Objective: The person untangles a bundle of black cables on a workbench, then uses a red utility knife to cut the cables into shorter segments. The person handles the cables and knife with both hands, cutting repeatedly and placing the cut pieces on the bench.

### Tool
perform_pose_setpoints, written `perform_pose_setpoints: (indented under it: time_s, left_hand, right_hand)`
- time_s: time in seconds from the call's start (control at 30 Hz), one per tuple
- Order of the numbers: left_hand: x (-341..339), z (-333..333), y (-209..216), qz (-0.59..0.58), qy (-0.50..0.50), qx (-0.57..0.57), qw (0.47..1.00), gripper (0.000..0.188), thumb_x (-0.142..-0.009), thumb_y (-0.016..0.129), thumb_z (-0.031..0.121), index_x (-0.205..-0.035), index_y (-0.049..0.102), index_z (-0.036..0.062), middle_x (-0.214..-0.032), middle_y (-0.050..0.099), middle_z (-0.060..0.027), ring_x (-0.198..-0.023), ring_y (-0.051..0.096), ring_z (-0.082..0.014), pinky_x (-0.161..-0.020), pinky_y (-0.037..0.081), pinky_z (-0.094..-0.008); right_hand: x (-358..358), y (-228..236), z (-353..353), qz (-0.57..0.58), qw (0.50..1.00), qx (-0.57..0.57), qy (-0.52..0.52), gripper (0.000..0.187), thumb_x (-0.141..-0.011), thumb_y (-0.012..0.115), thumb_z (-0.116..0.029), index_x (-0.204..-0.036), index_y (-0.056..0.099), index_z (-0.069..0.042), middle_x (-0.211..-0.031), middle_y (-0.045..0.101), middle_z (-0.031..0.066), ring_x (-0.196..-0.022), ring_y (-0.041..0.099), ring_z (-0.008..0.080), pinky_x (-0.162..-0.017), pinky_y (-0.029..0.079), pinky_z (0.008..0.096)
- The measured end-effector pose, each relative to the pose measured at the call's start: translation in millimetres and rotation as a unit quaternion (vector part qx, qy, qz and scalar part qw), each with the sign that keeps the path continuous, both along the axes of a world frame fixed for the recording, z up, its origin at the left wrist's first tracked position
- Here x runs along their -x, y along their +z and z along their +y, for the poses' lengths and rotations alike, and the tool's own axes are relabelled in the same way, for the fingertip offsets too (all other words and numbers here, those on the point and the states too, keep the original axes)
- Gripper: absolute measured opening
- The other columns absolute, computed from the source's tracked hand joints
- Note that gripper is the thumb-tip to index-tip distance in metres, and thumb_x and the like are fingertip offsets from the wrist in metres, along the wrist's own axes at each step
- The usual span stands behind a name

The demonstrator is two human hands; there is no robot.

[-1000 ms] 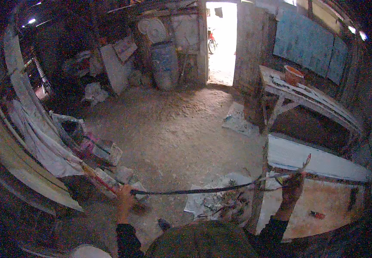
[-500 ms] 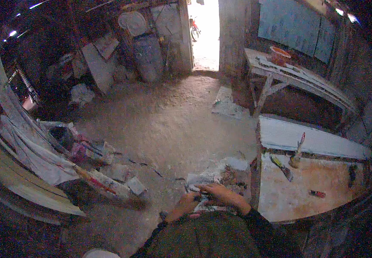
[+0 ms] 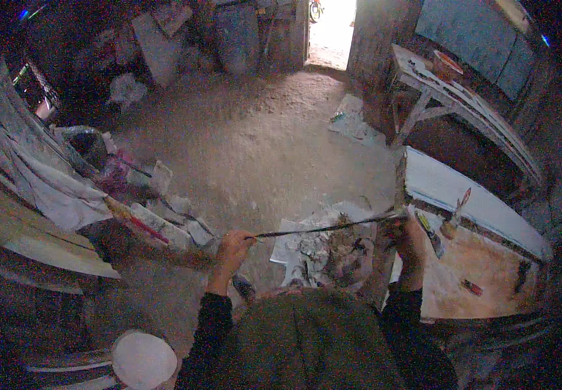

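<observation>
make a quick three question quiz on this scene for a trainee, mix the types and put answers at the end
1. What runs between the left hand and the right hand?

2. True or false: the brush is to the right of the right hand in the picture.

3. Where is the orange container?
A) on the floor
B) on the bench 
C) in the doorway

Key:
1. A dark, narrow strip.
2. True.
3. B.

Dark strip [image 3: 323,228], fingers [image 3: 239,236] gripping left and right
</observation>
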State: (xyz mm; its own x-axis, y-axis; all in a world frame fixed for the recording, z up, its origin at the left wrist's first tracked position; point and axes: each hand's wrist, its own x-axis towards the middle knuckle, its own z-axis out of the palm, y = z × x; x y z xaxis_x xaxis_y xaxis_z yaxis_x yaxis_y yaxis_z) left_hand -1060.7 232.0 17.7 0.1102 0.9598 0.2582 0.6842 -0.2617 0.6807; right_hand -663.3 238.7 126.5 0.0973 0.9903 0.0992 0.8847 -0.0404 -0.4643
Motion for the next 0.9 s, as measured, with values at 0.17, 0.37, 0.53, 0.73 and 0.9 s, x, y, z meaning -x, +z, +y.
perform_pose_setpoints:
  time_s: [0.17,0.37,0.53,0.73,0.9]
  left_hand:
    - [6.4,-12.5,-1.3,-0.031,0.034,0.059,0.997,0.018,-0.083,0.051,0.020,-0.086,0.061,0.0055,-0.084,0.058,-0.0120,-0.082,0.055,-0.0293,-0.074,0.043,-0.0371]
    - [-47.1,-18.0,-28.5,-0.065,-0.080,0.074,0.992,0.020,-0.084,0.049,0.020,-0.086,0.061,0.0044,-0.081,0.059,-0.0137,-0.079,0.056,-0.0313,-0.069,0.045,-0.0375]
    - [-92.1,-26.6,-1.7,-0.080,-0.177,0.040,0.980,0.016,-0.083,0.051,0.017,-0.087,0.060,0.0041,-0.083,0.059,-0.0143,-0.079,0.057,-0.0314,-0.069,0.046,-0.0372]
    - [-91.2,-25.8,11.6,-0.082,-0.204,0.073,0.973,0.020,-0.081,0.055,0.017,-0.098,0.059,0.0067,-0.086,0.060,-0.0130,-0.080,0.057,-0.0313,-0.069,0.046,-0.0375]
    - [-75.6,-30.5,34.5,-0.104,-0.089,0.047,0.990,0.024,-0.080,0.057,0.020,-0.101,0.058,0.0092,-0.089,0.060,-0.0112,-0.084,0.056,-0.0311,-0.072,0.044,-0.0384]
  right_hand:
    - [-47.6,-32.9,24.1,0.752,0.622,-0.094,0.197,0.026,-0.083,0.053,-0.014,-0.108,0.046,-0.007,-0.089,0.056,0.0076,-0.078,0.057,0.0177,-0.065,0.045,0.0283]
    - [21.2,-55.6,28.1,0.449,0.887,-0.073,0.083,0.072,-0.073,0.068,-0.017,-0.130,0.024,-0.009,-0.119,0.043,0.0088,-0.098,0.050,0.0178,-0.081,0.041,0.0296]
    - [115.8,-34.1,-2.2,0.193,0.900,0.120,0.372,0.082,-0.073,0.067,-0.015,-0.136,0.015,-0.011,-0.122,0.044,0.0179,-0.101,0.052,0.0296,-0.079,0.043,0.0368]
    - [119.8,-21.2,3.0,0.161,0.873,0.251,0.385,0.068,-0.075,0.064,-0.018,-0.132,0.027,-0.014,-0.099,0.058,0.0196,-0.089,0.058,0.0326,-0.076,0.044,0.0377]
    - [75.8,-48.9,17.0,0.250,0.884,0.234,0.320,0.040,-0.078,0.062,-0.015,-0.115,0.049,-0.005,-0.092,0.061,0.0096,-0.083,0.058,0.0217,-0.070,0.046,0.0322]
